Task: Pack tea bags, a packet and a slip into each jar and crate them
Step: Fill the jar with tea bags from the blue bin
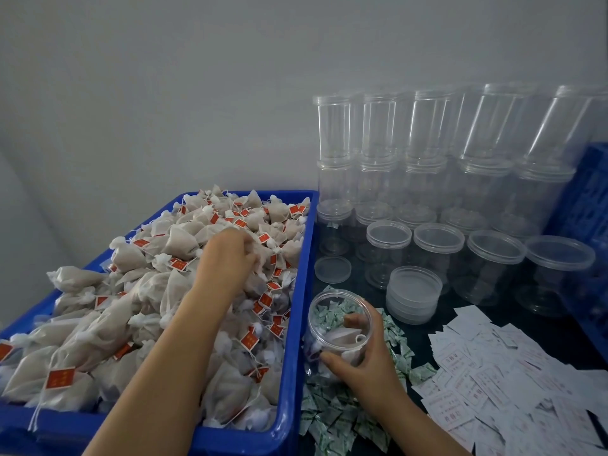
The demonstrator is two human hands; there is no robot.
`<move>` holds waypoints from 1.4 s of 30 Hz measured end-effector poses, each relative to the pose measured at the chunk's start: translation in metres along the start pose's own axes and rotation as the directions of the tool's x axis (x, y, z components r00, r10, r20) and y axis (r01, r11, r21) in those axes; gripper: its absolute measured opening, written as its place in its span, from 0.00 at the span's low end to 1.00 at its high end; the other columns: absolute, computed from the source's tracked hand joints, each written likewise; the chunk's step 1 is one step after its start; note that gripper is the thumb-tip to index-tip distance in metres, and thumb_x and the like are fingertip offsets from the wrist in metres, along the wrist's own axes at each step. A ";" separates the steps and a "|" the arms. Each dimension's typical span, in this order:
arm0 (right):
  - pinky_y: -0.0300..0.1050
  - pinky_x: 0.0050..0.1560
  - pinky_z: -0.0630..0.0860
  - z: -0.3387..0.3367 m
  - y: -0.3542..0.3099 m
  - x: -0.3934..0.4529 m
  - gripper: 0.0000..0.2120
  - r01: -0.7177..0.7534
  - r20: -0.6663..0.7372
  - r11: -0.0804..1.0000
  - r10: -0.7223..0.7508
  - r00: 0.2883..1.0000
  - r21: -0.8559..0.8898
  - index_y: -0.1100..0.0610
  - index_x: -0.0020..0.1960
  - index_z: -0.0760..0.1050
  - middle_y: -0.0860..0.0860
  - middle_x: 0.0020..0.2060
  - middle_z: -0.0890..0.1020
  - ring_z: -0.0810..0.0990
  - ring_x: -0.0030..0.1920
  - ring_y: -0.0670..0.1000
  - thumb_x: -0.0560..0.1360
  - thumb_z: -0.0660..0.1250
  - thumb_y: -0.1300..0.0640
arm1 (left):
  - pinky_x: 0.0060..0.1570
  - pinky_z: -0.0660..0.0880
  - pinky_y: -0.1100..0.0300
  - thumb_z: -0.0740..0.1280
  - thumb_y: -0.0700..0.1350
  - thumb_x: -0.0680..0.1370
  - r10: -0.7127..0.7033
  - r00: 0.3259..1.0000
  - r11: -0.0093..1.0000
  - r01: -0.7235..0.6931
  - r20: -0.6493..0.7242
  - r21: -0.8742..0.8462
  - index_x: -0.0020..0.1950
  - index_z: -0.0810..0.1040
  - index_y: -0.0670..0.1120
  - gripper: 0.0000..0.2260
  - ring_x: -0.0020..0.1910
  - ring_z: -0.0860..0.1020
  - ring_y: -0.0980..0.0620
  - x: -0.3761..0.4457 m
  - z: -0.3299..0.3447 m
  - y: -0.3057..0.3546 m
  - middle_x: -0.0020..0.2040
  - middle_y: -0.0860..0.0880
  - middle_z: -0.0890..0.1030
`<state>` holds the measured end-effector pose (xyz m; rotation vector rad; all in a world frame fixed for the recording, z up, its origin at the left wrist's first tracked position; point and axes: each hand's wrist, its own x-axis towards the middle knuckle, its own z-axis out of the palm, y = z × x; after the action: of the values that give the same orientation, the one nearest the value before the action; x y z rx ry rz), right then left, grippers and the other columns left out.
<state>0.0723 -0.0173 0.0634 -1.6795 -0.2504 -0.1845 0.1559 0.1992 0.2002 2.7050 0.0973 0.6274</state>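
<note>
Left hand [230,250] reaching far into a heaped pile of tea bags [184,258], fingers curled down among them as if gathering some; whether any bag is actually pinched cannot be told, the fingertips being buried. Right hand [362,350] wrapped around an open clear jar [339,324], thumb near and fingers curled over the far rim, holding it tilted toward the left, just beside the bin. Already inside the jar: a few pale tea bags, low down.

Tea bags filling a blue bin [296,324] on the left, each a beige mesh pouch with a string and a small red tag. Under and around the jar, a scatter of small green-and-white packets [332,419] on the dark surface [543,327]. To the right of those, a spread of white printed slips [493,386].

Farther off, a short stack of clear lids [413,296], one loose lid [332,269] to its left, and rows of empty clear jars [437,248], with more stacked two high against the grey wall [164,93]. At the far right edge, part of a blue crate [582,209].

Step in hand, by judgement: filling this jar with tea bags, early in its packing. Next move likely calls for lifting a handful clear of tangled strings and dropping it into the jar mouth, then adding one packet and one slip before lidding.
</note>
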 end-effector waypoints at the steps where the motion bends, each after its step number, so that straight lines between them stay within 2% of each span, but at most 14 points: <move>1: 0.36 0.51 0.78 0.000 0.000 0.000 0.39 0.000 -0.001 1.000 0.000 1.000 -0.004 0.19 0.59 0.59 0.41 0.60 0.72 0.76 0.55 0.34 0.56 0.76 0.36 | 0.50 0.69 0.63 0.70 0.40 0.75 0.030 0.999 0.999 -0.032 -0.041 -0.039 0.59 0.79 0.44 0.13 0.49 0.75 0.53 -0.002 -0.002 0.001 0.54 0.46 0.80; 3: 0.38 0.53 0.79 0.000 -0.001 -0.001 0.39 -0.005 0.000 1.000 0.005 1.000 -0.007 0.19 0.59 0.59 0.41 0.60 0.72 0.76 0.55 0.34 0.55 0.77 0.36 | 0.48 0.68 0.66 0.71 0.40 0.74 0.067 0.993 0.986 -0.081 -0.102 -0.147 0.57 0.79 0.44 0.13 0.47 0.73 0.57 -0.007 -0.007 0.005 0.53 0.48 0.79; 5: 0.41 0.54 0.80 0.000 0.000 -0.001 0.39 -0.010 0.001 1.000 0.010 1.000 -0.007 0.19 0.59 0.59 0.41 0.59 0.72 0.76 0.55 0.35 0.56 0.77 0.36 | 0.43 0.70 0.71 0.73 0.40 0.72 0.080 0.984 0.939 -0.129 -0.162 -0.319 0.49 0.80 0.47 0.07 0.43 0.75 0.62 -0.011 -0.013 0.011 0.49 0.52 0.79; 8: 0.44 0.55 0.80 0.000 0.002 0.000 0.40 -0.011 0.001 1.000 0.011 1.000 -0.009 0.20 0.60 0.60 0.40 0.59 0.73 0.76 0.55 0.35 0.56 0.77 0.37 | 0.37 0.75 0.71 0.75 0.41 0.70 0.098 0.983 0.794 -0.173 -0.158 -0.583 0.41 0.77 0.54 0.10 0.41 0.79 0.63 -0.020 -0.023 0.025 0.41 0.59 0.80; 13: 0.35 0.50 0.78 0.001 0.003 0.001 0.39 -0.012 -0.007 1.000 0.011 1.000 -0.013 0.21 0.60 0.60 0.41 0.60 0.73 0.75 0.56 0.34 0.56 0.77 0.38 | 0.40 0.79 0.65 0.74 0.43 0.65 0.230 0.973 0.430 -0.089 0.014 -0.898 0.40 0.80 0.48 0.06 0.42 0.83 0.53 -0.032 -0.030 0.044 0.41 0.51 0.84; 15: 0.31 0.49 0.77 0.001 0.003 0.001 0.39 -0.017 -0.013 1.000 0.017 1.000 -0.005 0.22 0.60 0.61 0.42 0.60 0.73 0.75 0.56 0.33 0.56 0.77 0.38 | 0.40 0.79 0.65 0.73 0.42 0.65 0.317 0.944 0.347 -0.023 0.094 -0.938 0.39 0.81 0.49 0.05 0.41 0.83 0.51 -0.035 -0.031 0.046 0.40 0.49 0.84; 17: 0.31 0.49 0.77 0.001 0.004 0.001 0.39 -0.022 -0.011 1.000 0.022 1.000 0.003 0.24 0.61 0.62 0.41 0.59 0.73 0.76 0.56 0.34 0.57 0.77 0.38 | 0.39 0.78 0.66 0.72 0.41 0.65 0.382 0.912 0.317 0.019 0.146 -0.948 0.37 0.82 0.52 0.06 0.40 0.83 0.53 -0.037 -0.033 0.047 0.39 0.50 0.84; 21: 0.38 0.53 0.79 0.001 0.004 0.001 0.38 -0.040 0.005 0.999 0.040 0.999 0.019 0.31 0.63 0.64 0.39 0.59 0.74 0.78 0.59 0.41 0.57 0.78 0.38 | 0.40 0.79 0.65 0.73 0.41 0.66 0.458 0.863 0.356 0.042 0.214 -0.934 0.36 0.83 0.53 0.06 0.41 0.83 0.52 -0.038 -0.034 0.047 0.40 0.51 0.84; 23: 0.30 0.50 0.76 0.001 0.001 0.001 0.37 -0.013 0.001 1.000 0.013 1.000 0.009 0.27 0.62 0.62 0.37 0.57 0.73 0.76 0.57 0.36 0.58 0.77 0.40 | 0.42 0.79 0.64 0.73 0.42 0.66 0.490 0.836 0.404 0.031 0.245 -0.914 0.37 0.83 0.54 0.06 0.43 0.83 0.51 -0.039 -0.033 0.048 0.41 0.50 0.83; 25: 0.26 0.47 0.74 0.000 -0.001 0.001 0.38 -0.010 -0.001 1.000 0.010 1.000 0.015 0.26 0.62 0.62 0.41 0.58 0.73 0.76 0.55 0.33 0.59 0.77 0.41 | 0.43 0.78 0.64 0.73 0.43 0.66 0.508 0.817 0.461 0.009 0.272 -0.887 0.37 0.82 0.54 0.05 0.44 0.83 0.50 -0.040 -0.030 0.048 0.41 0.50 0.83; 28: 0.29 0.47 0.77 0.001 -0.001 0.000 0.39 -0.025 0.002 0.998 0.025 1.000 0.063 0.28 0.64 0.64 0.39 0.57 0.75 0.78 0.56 0.36 0.59 0.79 0.44 | 0.45 0.78 0.65 0.74 0.43 0.67 0.507 0.803 0.576 -0.047 0.312 -0.816 0.40 0.82 0.52 0.05 0.44 0.82 0.53 -0.039 -0.025 0.048 0.42 0.52 0.83; 32: 0.28 0.47 0.76 0.000 0.000 0.001 0.40 -0.043 -0.010 0.999 0.043 0.999 0.022 0.41 0.68 0.65 0.31 0.52 0.75 0.78 0.56 0.37 0.60 0.78 0.44 | 0.47 0.77 0.66 0.73 0.40 0.71 0.521 0.773 0.699 -0.142 0.363 -0.701 0.42 0.81 0.51 0.06 0.45 0.81 0.57 -0.039 -0.016 0.049 0.42 0.56 0.83; 37: 0.31 0.49 0.77 0.000 0.005 0.001 0.43 -0.086 0.005 0.996 0.086 0.996 0.010 0.53 0.68 0.69 0.44 0.55 0.82 0.82 0.54 0.41 0.58 0.78 0.41 | 0.47 0.74 0.73 0.72 0.40 0.73 0.558 0.719 0.767 -0.256 0.414 -0.589 0.39 0.78 0.57 0.11 0.44 0.79 0.63 -0.045 -0.009 0.055 0.40 0.60 0.81; 42: 0.37 0.45 0.80 0.001 0.002 -0.001 0.40 -0.132 0.002 0.990 0.133 0.991 0.053 0.48 0.63 0.68 0.51 0.56 0.79 0.82 0.51 0.43 0.55 0.77 0.42 | 0.48 0.73 0.72 0.71 0.40 0.74 0.637 0.680 0.755 -0.458 0.362 -0.470 0.41 0.77 0.55 0.10 0.44 0.77 0.61 -0.047 -0.007 0.057 0.41 0.59 0.78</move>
<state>0.0723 -0.0163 0.0610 -1.6368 -0.1408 -0.0789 0.1096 0.1418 0.2072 2.4223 -0.9314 0.0329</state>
